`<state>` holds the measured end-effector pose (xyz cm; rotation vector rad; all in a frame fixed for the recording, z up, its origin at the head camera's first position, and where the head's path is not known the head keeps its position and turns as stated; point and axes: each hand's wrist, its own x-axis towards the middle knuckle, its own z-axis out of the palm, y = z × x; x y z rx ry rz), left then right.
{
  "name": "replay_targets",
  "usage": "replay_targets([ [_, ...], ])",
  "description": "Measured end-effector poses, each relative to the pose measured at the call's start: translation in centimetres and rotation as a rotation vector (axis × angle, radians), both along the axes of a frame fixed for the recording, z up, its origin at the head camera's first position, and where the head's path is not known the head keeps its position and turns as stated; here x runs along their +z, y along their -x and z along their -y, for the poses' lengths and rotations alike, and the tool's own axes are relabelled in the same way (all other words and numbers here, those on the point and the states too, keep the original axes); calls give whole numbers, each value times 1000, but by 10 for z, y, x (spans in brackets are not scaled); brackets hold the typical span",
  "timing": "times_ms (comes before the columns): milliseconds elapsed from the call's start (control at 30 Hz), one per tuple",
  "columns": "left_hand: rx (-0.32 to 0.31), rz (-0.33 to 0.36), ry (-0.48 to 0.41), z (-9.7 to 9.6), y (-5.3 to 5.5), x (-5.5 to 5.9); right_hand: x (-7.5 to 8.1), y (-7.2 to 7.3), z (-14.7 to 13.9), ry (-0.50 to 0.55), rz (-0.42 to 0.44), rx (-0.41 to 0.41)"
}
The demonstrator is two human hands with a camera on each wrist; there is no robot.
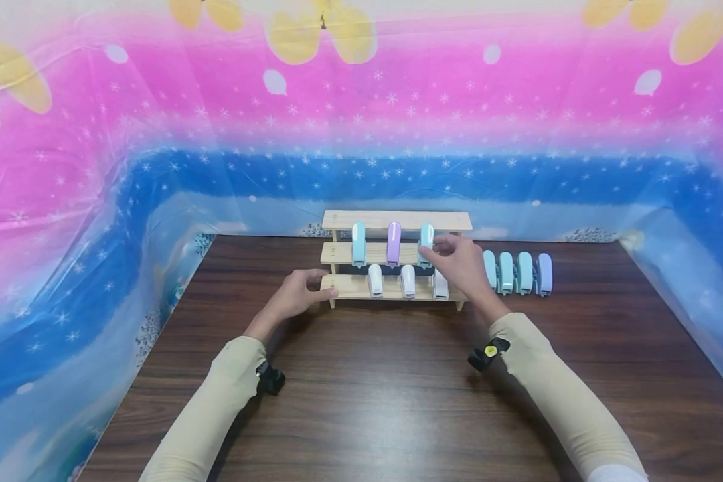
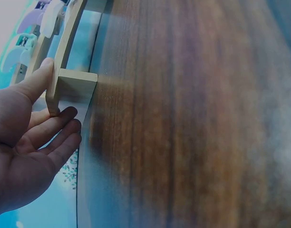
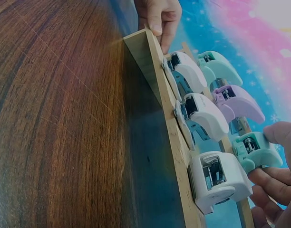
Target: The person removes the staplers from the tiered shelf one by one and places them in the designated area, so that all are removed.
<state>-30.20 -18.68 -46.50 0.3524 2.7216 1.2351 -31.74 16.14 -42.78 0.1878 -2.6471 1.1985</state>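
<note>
A three-tier wooden rack (image 1: 396, 219) stands at the back of the table. My left hand (image 1: 295, 293) grips the left end of its lowest tier, thumb on top and fingers at the end and below. At the right of the middle tier, my right hand (image 1: 460, 264) pinches a teal stapler (image 3: 266, 154) between thumb and fingers. Left of it on that tier are a purple stapler (image 1: 393, 242) and another teal stapler (image 1: 358, 242). Three white staplers, one of them a rightmost white stapler (image 3: 219, 178), sit along the lowest tier. The top tier bears nothing.
Right of the rack, several teal staplers (image 1: 523, 271) and a purple stapler (image 1: 543, 273) stand in a row on the dark wooden table (image 1: 361, 388). A patterned cloth (image 1: 397, 120) hangs behind the table and along its sides.
</note>
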Motion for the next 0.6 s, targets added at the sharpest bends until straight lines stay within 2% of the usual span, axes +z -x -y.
replay_targets([
  [600, 1, -3, 5, 0, 0, -1, 2, 1, 4, 15, 32, -36],
])
